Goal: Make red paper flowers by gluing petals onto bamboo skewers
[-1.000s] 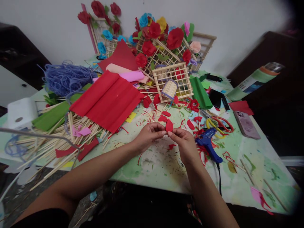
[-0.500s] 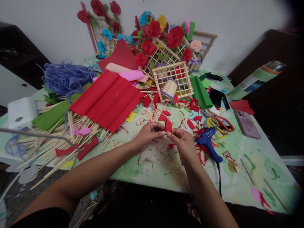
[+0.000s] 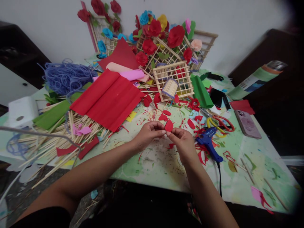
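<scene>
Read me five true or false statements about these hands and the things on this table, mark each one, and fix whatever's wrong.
1. The fingertips of the left hand and right hand meet at the lower end of a red petal. True.
2. The blue glue gun lies to the left of the left hand. False: it lies to the right of the right hand.
3. The large red sheet lies over part of the pile of sticks. True.
4. All the paper flowers are red. False: blue, yellow and peach ones show too.
5. The phone lies with its camera side up. True.
</scene>
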The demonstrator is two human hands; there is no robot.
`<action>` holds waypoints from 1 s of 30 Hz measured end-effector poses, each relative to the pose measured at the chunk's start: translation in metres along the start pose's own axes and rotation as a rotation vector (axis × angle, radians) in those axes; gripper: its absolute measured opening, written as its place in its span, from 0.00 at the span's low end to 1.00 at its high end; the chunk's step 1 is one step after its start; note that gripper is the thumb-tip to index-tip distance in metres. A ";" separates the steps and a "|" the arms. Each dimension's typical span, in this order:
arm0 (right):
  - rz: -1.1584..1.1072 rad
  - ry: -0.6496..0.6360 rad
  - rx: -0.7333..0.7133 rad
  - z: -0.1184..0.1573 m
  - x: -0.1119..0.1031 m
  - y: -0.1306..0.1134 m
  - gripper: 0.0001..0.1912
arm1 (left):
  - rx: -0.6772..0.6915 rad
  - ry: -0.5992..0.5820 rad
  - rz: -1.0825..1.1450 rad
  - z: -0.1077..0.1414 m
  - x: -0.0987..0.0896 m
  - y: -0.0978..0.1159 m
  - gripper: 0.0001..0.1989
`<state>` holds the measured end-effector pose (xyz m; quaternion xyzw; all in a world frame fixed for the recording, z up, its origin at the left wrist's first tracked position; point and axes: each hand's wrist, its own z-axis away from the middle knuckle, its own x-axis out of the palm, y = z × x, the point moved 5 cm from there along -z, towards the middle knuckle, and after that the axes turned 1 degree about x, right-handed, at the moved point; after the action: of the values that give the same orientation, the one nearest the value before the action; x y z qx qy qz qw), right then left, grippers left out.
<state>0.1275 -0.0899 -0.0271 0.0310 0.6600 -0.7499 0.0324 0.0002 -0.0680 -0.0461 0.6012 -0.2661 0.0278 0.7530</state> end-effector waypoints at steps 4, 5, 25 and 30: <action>0.013 -0.028 -0.016 0.000 0.002 -0.004 0.08 | -0.036 -0.036 0.068 0.001 0.003 0.000 0.11; 0.020 -0.028 -0.020 0.000 0.002 -0.005 0.08 | -0.043 -0.044 0.087 0.001 0.003 0.000 0.11; 0.213 0.145 -0.163 0.003 -0.011 -0.016 0.10 | -0.173 -0.080 0.088 0.005 0.010 -0.007 0.12; 0.191 0.203 -0.130 0.006 -0.010 -0.008 0.10 | -0.103 -0.011 -0.002 0.005 0.006 -0.005 0.12</action>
<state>0.1369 -0.0943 -0.0171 0.1673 0.7012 -0.6920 0.0387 0.0057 -0.0757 -0.0473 0.5621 -0.2708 0.0103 0.7814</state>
